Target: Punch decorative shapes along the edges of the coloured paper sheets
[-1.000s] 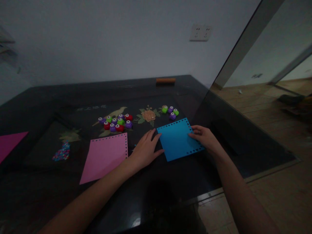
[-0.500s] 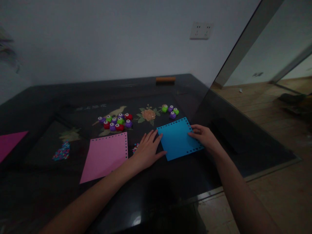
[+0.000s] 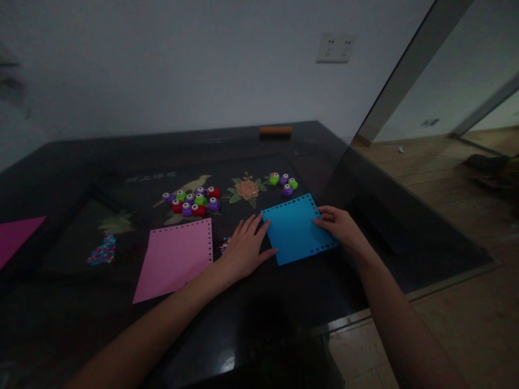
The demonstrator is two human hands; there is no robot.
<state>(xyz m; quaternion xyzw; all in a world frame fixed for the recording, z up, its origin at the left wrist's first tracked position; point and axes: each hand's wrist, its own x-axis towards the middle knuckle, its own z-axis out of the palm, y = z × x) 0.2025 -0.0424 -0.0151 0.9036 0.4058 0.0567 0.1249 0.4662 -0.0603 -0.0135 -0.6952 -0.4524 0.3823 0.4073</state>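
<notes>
A square sheet of blue paper [image 3: 298, 229] lies on the dark table, with small holes punched along its top, right and part of its bottom edge. My right hand [image 3: 338, 227] pinches the sheet's right edge, thumb on top and fingers bent at the side. At its left edge lies my left hand [image 3: 243, 246], flat with fingers stretched out, the fingertips and thumb touching the paper's border. Left of it is a pink sheet [image 3: 178, 256] with holes along its top and right edges, partly covered by my left forearm. Paper bits [image 3: 225, 243] show beside my left hand.
Several purple, green and red craft punches [image 3: 190, 201] stand above the pink sheet. A smaller group of punches [image 3: 284, 182] sits behind the blue paper. Confetti [image 3: 103, 249] and a magenta sheet [image 3: 18, 235] lie left. A brown bar [image 3: 275, 131] rests near the wall.
</notes>
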